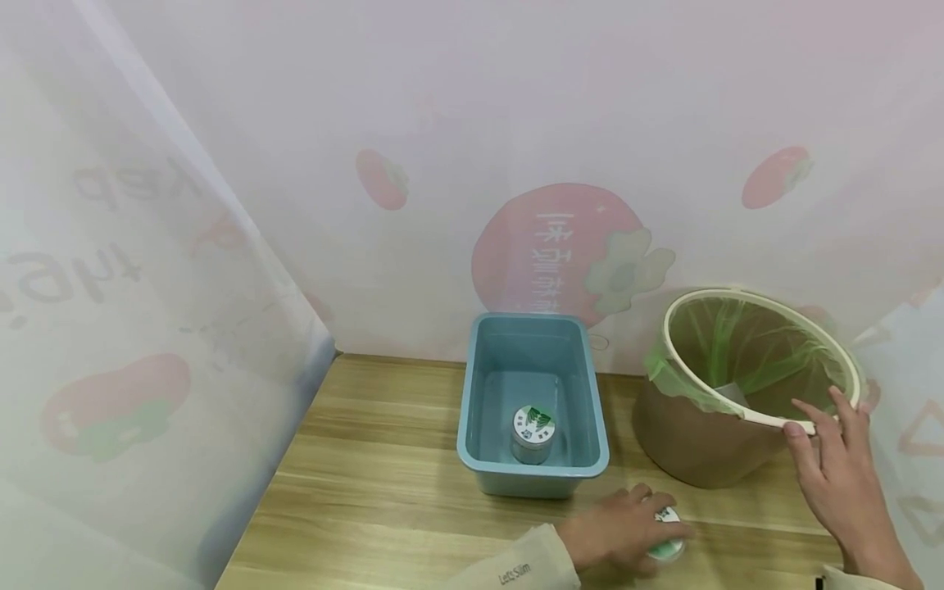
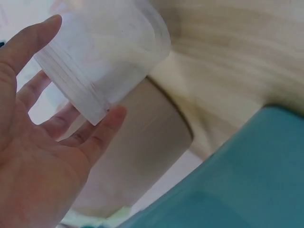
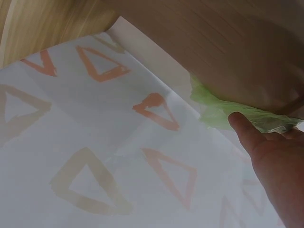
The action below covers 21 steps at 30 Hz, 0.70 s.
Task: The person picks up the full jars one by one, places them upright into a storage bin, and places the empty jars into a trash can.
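Low in front of the blue tub, my left hand grips a small round jar with a white and green lid, partly covered by the fingers. Up close, the left wrist view shows this jar as clear plastic between thumb and fingers. My right hand holds the pale rim of a brown trash bin, thumb outside and fingers over the edge. In the right wrist view its thumb lies against the green bin liner.
A second jar with a white and green lid stands upright inside the tub. A pale flat piece lies in the lined bin. Printed sheets enclose the wooden table at the back and sides.
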Motion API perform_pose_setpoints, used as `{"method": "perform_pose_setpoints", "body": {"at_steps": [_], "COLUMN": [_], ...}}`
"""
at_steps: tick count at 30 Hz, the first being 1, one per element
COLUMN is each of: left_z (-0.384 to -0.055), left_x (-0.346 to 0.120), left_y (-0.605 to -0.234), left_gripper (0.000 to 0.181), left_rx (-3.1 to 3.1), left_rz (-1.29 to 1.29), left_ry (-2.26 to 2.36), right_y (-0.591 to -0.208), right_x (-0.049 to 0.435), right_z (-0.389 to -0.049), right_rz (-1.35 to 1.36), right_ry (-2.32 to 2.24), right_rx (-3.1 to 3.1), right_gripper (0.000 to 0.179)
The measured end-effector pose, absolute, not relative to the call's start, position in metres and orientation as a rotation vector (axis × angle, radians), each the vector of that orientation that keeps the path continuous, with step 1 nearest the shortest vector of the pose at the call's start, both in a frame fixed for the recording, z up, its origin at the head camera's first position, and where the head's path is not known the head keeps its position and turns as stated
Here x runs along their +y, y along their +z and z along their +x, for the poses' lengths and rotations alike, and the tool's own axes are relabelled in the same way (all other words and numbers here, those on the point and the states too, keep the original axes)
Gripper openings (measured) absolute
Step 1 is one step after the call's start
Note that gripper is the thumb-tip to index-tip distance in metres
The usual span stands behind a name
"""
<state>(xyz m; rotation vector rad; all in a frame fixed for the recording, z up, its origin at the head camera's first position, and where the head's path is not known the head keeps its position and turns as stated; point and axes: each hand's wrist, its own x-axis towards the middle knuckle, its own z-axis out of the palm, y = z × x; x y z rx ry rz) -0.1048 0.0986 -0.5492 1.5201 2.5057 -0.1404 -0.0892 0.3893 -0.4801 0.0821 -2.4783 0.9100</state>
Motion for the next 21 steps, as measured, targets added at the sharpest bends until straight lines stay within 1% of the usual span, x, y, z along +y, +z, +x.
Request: {"method": "perform_pose_setpoints", "body": {"at_steps": [4, 11, 15, 21], "left_z": [-0.106, -0.108, -0.109, -0.115], "left_x": [0.093, 0.08, 0.077, 0.074], "left_y": [-0.528, -0.485, -0.462, -0.428], "left_gripper": [0.069, 0.061, 0.065, 0.071], "left_rx": [2.551, 2.685, 2.74, 2.725], "left_rz": [1.576, 1.761, 1.825, 1.836], "left_ry": [-0.105, -0.026, 0.007, 0.107], "right_y": [-0.48, -0.479, -0.48, -0.48], "right_x": [0.39, 0.39, 0.39, 0.391], "right_z": [-0.09, -0.091, -0.091, -0.09], "right_rz": [0.089, 0.095, 0.094, 0.094], "right_ry": [0.91, 0.896, 0.895, 0.892], "right_rx": [-2.47, -2.464, -2.474, -2.477], "right_gripper": [0.044, 0.044, 0.045, 0.045]}}
